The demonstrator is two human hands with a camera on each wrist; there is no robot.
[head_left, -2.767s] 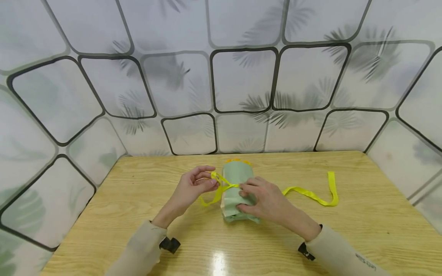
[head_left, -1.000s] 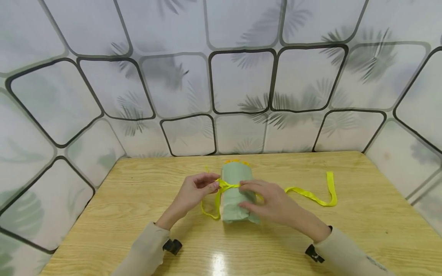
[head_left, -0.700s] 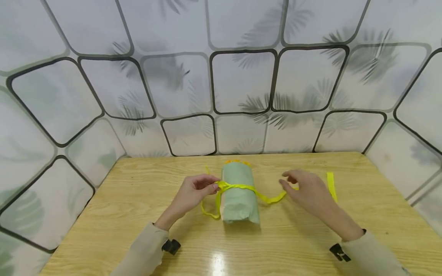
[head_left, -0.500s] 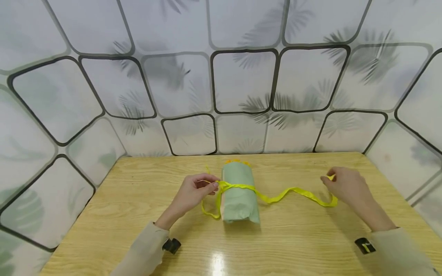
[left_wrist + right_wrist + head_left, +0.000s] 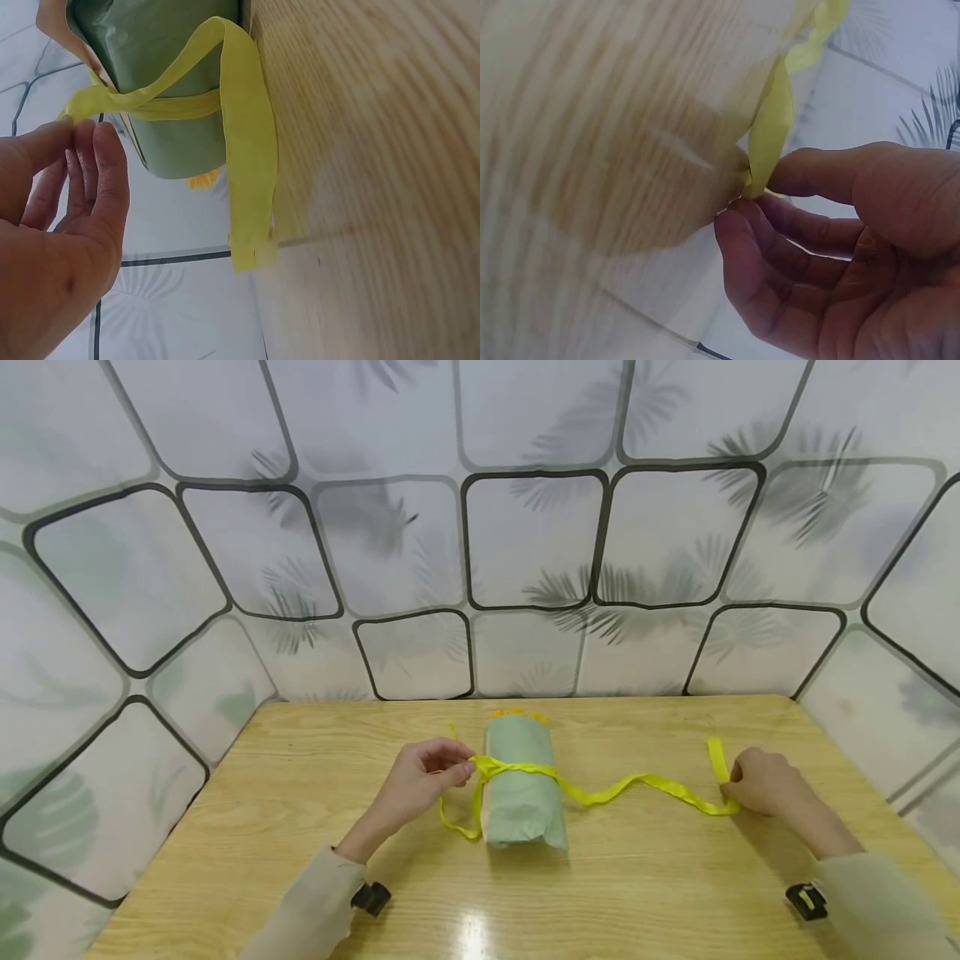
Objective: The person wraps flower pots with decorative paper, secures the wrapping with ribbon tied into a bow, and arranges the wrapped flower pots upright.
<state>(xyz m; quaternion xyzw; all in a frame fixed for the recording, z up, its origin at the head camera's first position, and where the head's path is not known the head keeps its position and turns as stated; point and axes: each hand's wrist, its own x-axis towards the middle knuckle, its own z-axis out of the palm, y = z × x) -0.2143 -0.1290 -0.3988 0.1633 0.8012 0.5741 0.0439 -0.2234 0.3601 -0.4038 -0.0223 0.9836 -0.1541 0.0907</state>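
A bundle wrapped in pale green paper (image 5: 522,810) lies on the wooden table, orange petals (image 5: 201,180) showing at its far end. A yellow ribbon (image 5: 600,796) runs around its middle, crossing at the left side. There my left hand (image 5: 420,777) pinches the ribbon between thumb and fingertips; the left wrist view shows a ribbon strip (image 5: 251,142) hanging in front of the paper. Far to the right, my right hand (image 5: 772,785) pinches the ribbon's long tail near its bend. In the right wrist view, the thumb and fingers meet at the twisted ribbon (image 5: 771,135).
The wooden table (image 5: 637,893) extends around the bundle. A pale curtain (image 5: 532,543) with dark rounded squares and leaf prints stands behind it and on both sides. Dark wrist cameras sit on both wrists, the left camera (image 5: 371,898) near the cuff.
My right hand has left the bundle, moved right along the ribbon and taken hold of its long tail, lately coming slightly nearer. The left hand stays at the crossing, where the earlier raised loop is lower.
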